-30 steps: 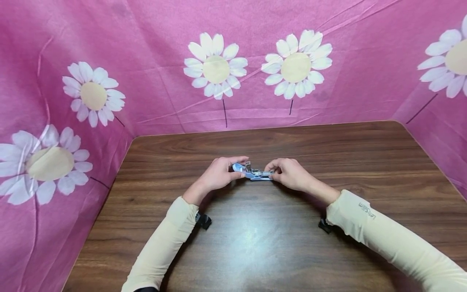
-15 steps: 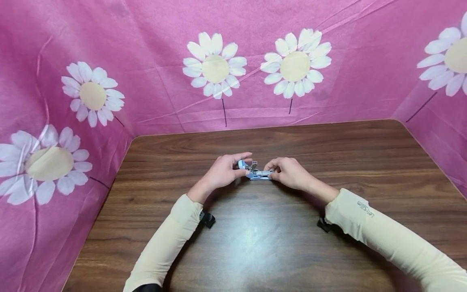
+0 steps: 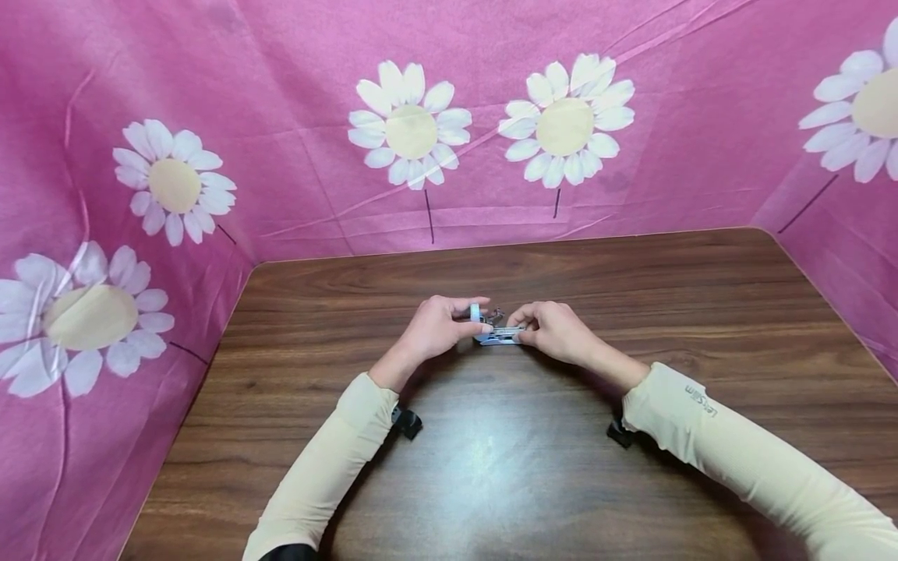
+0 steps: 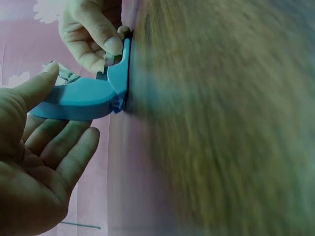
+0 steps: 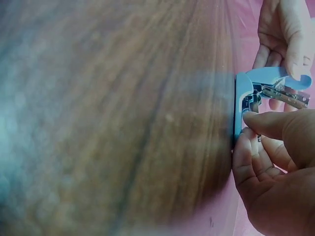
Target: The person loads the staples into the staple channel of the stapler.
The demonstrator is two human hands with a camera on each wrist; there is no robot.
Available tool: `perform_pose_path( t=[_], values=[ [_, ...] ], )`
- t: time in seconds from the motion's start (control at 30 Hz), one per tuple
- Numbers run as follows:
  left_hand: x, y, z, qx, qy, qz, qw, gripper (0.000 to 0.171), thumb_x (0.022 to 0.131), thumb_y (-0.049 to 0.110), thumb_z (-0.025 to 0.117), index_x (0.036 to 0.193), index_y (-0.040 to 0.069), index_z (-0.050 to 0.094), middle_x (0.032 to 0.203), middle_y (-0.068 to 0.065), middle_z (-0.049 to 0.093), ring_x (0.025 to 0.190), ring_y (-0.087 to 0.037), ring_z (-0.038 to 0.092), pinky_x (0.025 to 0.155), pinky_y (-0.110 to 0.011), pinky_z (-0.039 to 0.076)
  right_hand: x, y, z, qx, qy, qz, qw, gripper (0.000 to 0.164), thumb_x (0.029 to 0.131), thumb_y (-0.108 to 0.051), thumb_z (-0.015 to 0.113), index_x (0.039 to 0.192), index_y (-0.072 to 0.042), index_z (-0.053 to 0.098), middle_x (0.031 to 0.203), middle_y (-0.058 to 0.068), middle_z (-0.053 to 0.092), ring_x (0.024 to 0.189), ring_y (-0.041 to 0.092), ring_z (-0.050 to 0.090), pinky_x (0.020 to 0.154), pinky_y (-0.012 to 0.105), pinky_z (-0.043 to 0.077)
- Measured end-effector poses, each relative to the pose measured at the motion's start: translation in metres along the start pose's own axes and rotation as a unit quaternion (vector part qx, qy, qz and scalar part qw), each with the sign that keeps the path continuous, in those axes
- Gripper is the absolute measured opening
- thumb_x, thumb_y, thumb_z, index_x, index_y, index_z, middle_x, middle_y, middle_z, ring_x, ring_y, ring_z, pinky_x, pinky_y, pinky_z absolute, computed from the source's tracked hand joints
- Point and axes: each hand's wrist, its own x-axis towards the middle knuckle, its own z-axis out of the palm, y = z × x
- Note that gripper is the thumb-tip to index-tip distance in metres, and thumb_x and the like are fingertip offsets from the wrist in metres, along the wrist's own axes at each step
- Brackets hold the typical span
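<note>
A light-blue stapler (image 3: 500, 338) lies opened on the wooden table, its base flat and its top arm (image 4: 78, 98) raised about upright. With thumb and fingers, my left hand (image 3: 436, 327) grips that raised arm. My right hand (image 3: 558, 333) pinches the other end of the stapler, at the base and the metal staple channel. In the right wrist view a metal strip (image 5: 285, 96) stands out from the inner side of the raised arm. The right fingers (image 5: 246, 152) partly hide the front end of the base.
The brown wood-grain table (image 3: 477, 467) extends around both hands. A pink cloth with white daisies (image 3: 414, 132) hangs behind it and at the sides. Black wrist cameras (image 3: 407, 422) sit at both cuffs.
My left hand has moved right, swinging the stapler's top arm from leaning left to about upright. My right hand and the base have stayed nearly in place.
</note>
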Motion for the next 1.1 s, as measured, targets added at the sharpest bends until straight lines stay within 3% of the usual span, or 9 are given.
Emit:
perform_pose_path(
  t=[0.2, 0.4, 0.53, 0.73, 0.83, 0.93, 1.1],
  values=[
    [0.004, 0.008, 0.008, 0.033, 0.002, -0.010, 0.9994, 0.045, 0.083, 0.043, 0.083, 0.125, 0.031, 0.074, 0.119, 0.008, 0.074, 0.089, -0.012, 0.059, 0.073, -0.026, 0.048, 0.000, 0.001, 0.000, -0.005, 0.000, -0.007, 1.000, 0.018, 0.084, -0.011, 0.077, 0.102, -0.009, 0.076, 0.083, -0.001, 0.073, 0.076, 0.009, 0.063, 0.072, 0.028, 0.051],
    [0.010, 0.020, 0.013, 0.087, -0.019, -0.001, 0.9961, 0.044, 0.084, 0.047, 0.081, 0.125, 0.033, 0.073, 0.105, 0.012, 0.077, 0.085, -0.008, 0.059, 0.074, -0.024, 0.049, -0.001, 0.004, -0.002, -0.004, 0.003, 0.002, 1.000, 0.022, 0.084, -0.013, 0.078, 0.104, -0.008, 0.076, 0.083, -0.001, 0.074, 0.078, 0.010, 0.065, 0.072, 0.029, 0.052],
    [0.011, 0.023, 0.011, 0.098, -0.045, -0.007, 0.9941, 0.044, 0.087, 0.038, 0.080, 0.129, 0.031, 0.071, 0.101, 0.009, 0.077, 0.082, -0.008, 0.060, 0.077, -0.024, 0.049, 0.000, 0.005, -0.001, 0.001, 0.004, 0.005, 1.000, 0.021, 0.083, -0.014, 0.079, 0.104, -0.009, 0.077, 0.083, -0.001, 0.074, 0.078, 0.009, 0.065, 0.072, 0.028, 0.052],
    [0.007, 0.017, 0.011, 0.078, -0.066, -0.012, 0.9947, 0.049, 0.090, 0.023, 0.079, 0.137, 0.026, 0.066, 0.109, 0.004, 0.076, 0.075, -0.010, 0.063, 0.077, -0.026, 0.052, -0.001, 0.003, 0.003, 0.012, 0.004, 0.010, 1.000, 0.019, 0.081, -0.014, 0.079, 0.100, -0.010, 0.077, 0.079, -0.002, 0.073, 0.074, 0.007, 0.063, 0.070, 0.027, 0.050],
    [0.003, 0.011, 0.011, 0.060, -0.051, -0.006, 0.9969, 0.051, 0.089, 0.026, 0.080, 0.138, 0.026, 0.065, 0.117, 0.004, 0.075, 0.089, -0.010, 0.068, 0.086, -0.029, 0.054, -0.001, 0.003, 0.005, 0.013, -0.002, 0.010, 1.000, 0.018, 0.082, -0.014, 0.079, 0.100, -0.011, 0.077, 0.079, -0.004, 0.073, 0.073, 0.006, 0.063, 0.070, 0.027, 0.050],
    [-0.001, 0.005, 0.008, 0.013, -0.027, -0.004, 0.9996, 0.051, 0.087, 0.028, 0.082, 0.135, 0.025, 0.067, 0.121, 0.005, 0.074, 0.107, -0.008, 0.070, 0.097, -0.032, 0.054, -0.001, 0.002, 0.005, 0.011, -0.005, 0.009, 1.000, 0.018, 0.082, -0.016, 0.079, 0.100, -0.012, 0.077, 0.080, -0.005, 0.073, 0.074, 0.006, 0.063, 0.071, 0.028, 0.050],
    [-0.003, 0.001, 0.004, -0.048, 0.005, 0.004, 0.9988, 0.037, 0.085, 0.034, 0.083, 0.121, 0.030, 0.076, 0.113, 0.010, 0.077, 0.108, -0.004, 0.070, 0.094, -0.030, 0.055, 0.001, 0.002, 0.002, 0.004, 0.000, 0.011, 1.000, 0.019, 0.082, -0.017, 0.080, 0.101, -0.013, 0.078, 0.080, -0.005, 0.074, 0.074, 0.006, 0.063, 0.071, 0.029, 0.050]
  ],
)
